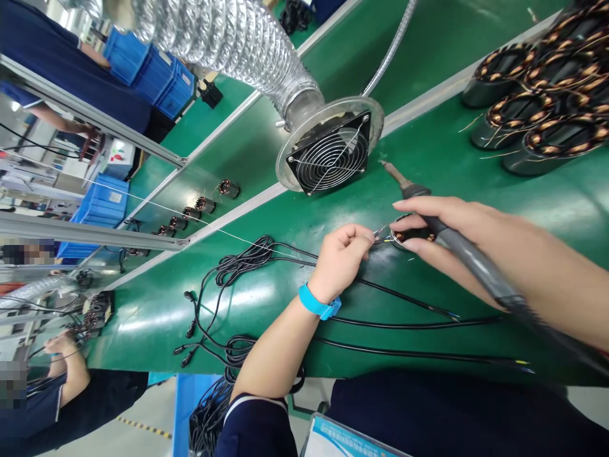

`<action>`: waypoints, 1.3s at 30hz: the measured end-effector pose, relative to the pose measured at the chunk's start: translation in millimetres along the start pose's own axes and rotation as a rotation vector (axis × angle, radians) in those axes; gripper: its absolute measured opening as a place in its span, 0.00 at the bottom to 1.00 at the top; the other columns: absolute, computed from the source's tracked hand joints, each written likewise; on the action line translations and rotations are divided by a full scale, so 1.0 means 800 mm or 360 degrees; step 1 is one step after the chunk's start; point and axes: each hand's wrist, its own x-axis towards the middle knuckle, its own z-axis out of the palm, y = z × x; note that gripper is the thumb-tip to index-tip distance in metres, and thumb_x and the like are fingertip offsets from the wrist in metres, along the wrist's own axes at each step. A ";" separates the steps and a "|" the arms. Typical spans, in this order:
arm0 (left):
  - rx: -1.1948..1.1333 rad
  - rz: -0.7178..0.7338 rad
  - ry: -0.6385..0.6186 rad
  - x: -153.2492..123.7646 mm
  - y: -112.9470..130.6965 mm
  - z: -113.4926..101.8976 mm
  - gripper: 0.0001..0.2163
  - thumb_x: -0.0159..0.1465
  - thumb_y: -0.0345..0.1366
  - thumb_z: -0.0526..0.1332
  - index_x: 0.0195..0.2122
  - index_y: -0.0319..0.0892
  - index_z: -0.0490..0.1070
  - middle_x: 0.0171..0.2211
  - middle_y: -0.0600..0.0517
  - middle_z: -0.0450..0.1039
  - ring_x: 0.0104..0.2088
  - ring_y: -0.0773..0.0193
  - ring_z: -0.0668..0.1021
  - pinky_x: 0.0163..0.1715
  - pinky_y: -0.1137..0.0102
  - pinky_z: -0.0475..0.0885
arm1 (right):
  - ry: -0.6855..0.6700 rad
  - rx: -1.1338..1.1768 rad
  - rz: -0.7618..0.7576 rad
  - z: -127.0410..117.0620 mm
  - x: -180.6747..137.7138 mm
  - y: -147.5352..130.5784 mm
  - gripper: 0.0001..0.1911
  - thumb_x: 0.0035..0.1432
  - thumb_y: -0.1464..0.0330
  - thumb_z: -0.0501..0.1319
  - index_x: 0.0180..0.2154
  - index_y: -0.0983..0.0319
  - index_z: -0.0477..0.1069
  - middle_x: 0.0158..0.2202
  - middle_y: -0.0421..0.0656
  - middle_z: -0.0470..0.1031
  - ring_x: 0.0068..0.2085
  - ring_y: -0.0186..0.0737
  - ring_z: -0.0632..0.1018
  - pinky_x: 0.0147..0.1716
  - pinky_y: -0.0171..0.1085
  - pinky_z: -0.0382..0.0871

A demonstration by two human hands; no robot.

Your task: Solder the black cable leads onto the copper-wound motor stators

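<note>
My left hand [343, 257], with a blue band at the wrist, pinches the stripped end of a black cable between thumb and fingertips. Thin wires [380, 233] stick out of the pinch towards a small motor stator [404, 235]. Across my right hand [490, 231] lies a grey soldering iron [469, 260], its tip pointing up and away over the bench. The thumb and fingertips of that hand are at the stator, partly hiding it. Coiled black cables [245, 261] lie to the left, and more cable ends stretch out below my hands.
Above the hands hangs a fume extractor fan [330, 155] on a silver flexible duct [228, 44]. Several wound stators [518, 111] stand at the right back of the green bench [157, 324]. Blue bins [147, 70] and other people are beyond; a co-worker's hands [61, 346] work at far left.
</note>
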 end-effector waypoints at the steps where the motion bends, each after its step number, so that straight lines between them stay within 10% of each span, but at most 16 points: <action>1: 0.0000 0.0013 -0.0006 0.000 0.000 0.000 0.07 0.62 0.29 0.60 0.27 0.39 0.67 0.19 0.60 0.61 0.23 0.74 0.64 0.28 0.77 0.60 | 0.0007 0.0011 -0.0022 0.007 0.000 0.001 0.17 0.73 0.60 0.53 0.58 0.59 0.67 0.42 0.43 0.80 0.40 0.44 0.81 0.35 0.40 0.74; 8: -0.0023 0.0209 0.0023 -0.007 -0.008 0.001 0.05 0.62 0.29 0.60 0.31 0.41 0.63 0.23 0.58 0.63 0.23 0.73 0.63 0.25 0.75 0.60 | 0.0002 0.0227 -0.0002 0.028 -0.006 0.000 0.15 0.70 0.67 0.54 0.56 0.58 0.66 0.38 0.42 0.77 0.37 0.41 0.79 0.40 0.41 0.73; 17: 0.0760 0.1145 -0.0016 -0.023 -0.006 -0.004 0.07 0.68 0.32 0.59 0.32 0.42 0.71 0.39 0.45 0.76 0.43 0.60 0.76 0.45 0.65 0.72 | 0.0003 0.0631 0.0277 0.029 -0.006 -0.001 0.17 0.67 0.63 0.57 0.56 0.58 0.65 0.35 0.40 0.76 0.39 0.38 0.81 0.43 0.38 0.77; 30: 0.0393 0.0644 0.0019 -0.009 -0.023 0.004 0.07 0.60 0.32 0.62 0.25 0.40 0.70 0.31 0.50 0.71 0.34 0.66 0.71 0.36 0.71 0.68 | 0.0218 0.0182 0.0309 -0.023 -0.053 -0.001 0.15 0.73 0.59 0.57 0.54 0.58 0.73 0.43 0.45 0.80 0.42 0.37 0.82 0.44 0.34 0.77; 39: 0.0420 0.0638 0.0055 -0.007 -0.018 0.004 0.07 0.59 0.31 0.63 0.24 0.39 0.72 0.29 0.51 0.70 0.32 0.67 0.70 0.33 0.72 0.66 | 0.0308 0.0356 0.0254 -0.013 -0.102 0.002 0.12 0.71 0.58 0.59 0.39 0.59 0.72 0.36 0.45 0.78 0.30 0.30 0.78 0.22 0.30 0.65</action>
